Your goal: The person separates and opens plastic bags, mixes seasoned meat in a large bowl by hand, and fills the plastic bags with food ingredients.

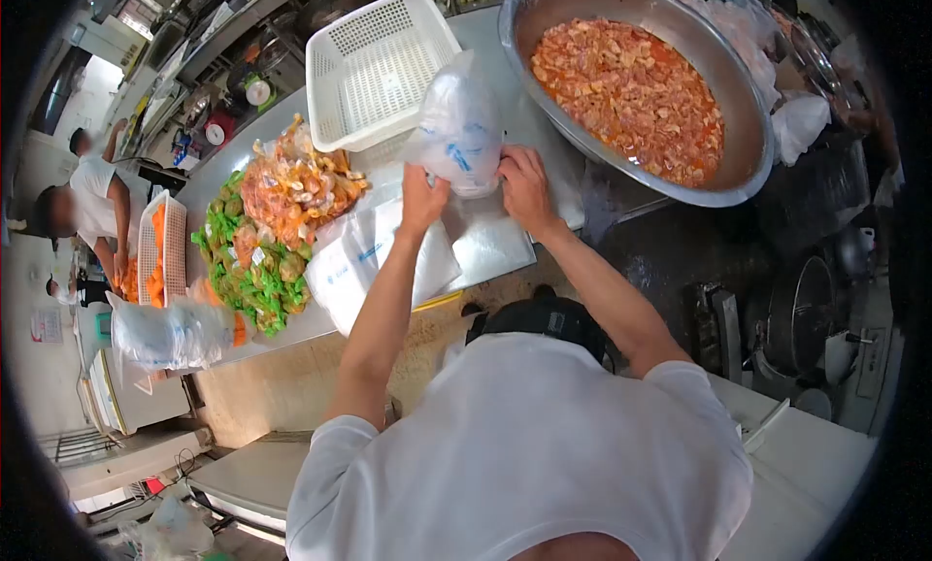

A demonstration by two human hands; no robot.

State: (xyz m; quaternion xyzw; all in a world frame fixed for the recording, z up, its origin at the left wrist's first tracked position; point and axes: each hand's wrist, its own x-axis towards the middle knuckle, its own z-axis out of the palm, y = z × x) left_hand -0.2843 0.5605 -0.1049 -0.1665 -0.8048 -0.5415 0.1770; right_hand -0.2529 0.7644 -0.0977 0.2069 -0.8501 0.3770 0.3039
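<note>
A clear plastic bag with blue print stands puffed up over the metal table in front of me. My left hand pinches its near left edge, and my right hand grips its near right edge with curled fingers. What the bag holds, if anything, I cannot make out. Just left of my left hand lies a stack of flat plastic bags. Beyond the bag is a white perforated basket. To the right of my right hand, a large steel basin holds chopped meat in reddish marinade.
Piles of orange-filled bags and green-tied bags lie on the table's left. Farther left, a co-worker reaches towards a basket of orange items. A roll of clear bags lies at the table's end.
</note>
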